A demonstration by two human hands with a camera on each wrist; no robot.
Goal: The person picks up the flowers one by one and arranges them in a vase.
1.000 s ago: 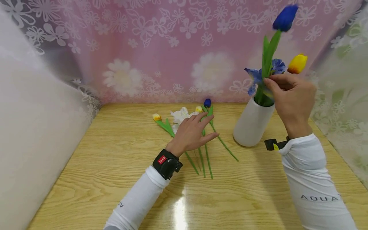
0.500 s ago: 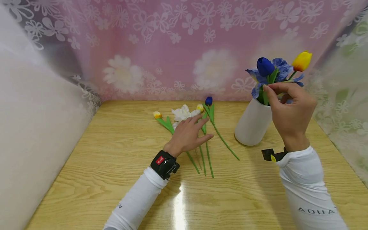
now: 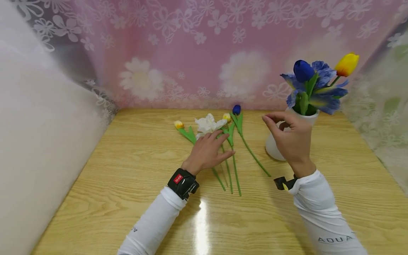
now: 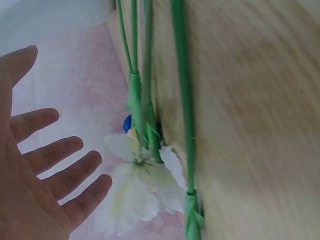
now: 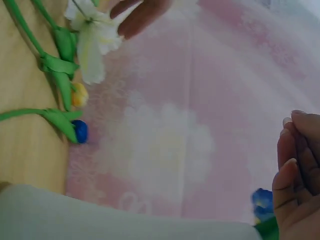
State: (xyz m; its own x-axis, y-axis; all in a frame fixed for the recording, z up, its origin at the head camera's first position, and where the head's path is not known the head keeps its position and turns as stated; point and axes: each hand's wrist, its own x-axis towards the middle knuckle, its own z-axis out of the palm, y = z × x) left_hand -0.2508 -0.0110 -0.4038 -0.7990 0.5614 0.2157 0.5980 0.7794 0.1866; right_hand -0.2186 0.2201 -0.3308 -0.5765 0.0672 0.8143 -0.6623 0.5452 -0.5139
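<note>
One wood-grain table (image 3: 127, 198) — pink curtain (image 3: 191, 71)

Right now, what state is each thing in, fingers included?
White vase: standing on table
Upper blue tulip: in vase
Yellow-red tulip: in vase
Ruffled blue bloom: in vase
White flower: lying on table, partly hidden
Lower blue tulip: lying on table
Leftmost yellow-white tulip: lying on table
Other yellow-white tulip: lying on table
Left fingers: spread, holding nothing
Right fingers: curled, holding nothing

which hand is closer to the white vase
Right. The right hand is in front of the vase, partly hiding it in the head view; the left hand is farther left, by the white flower.
</note>
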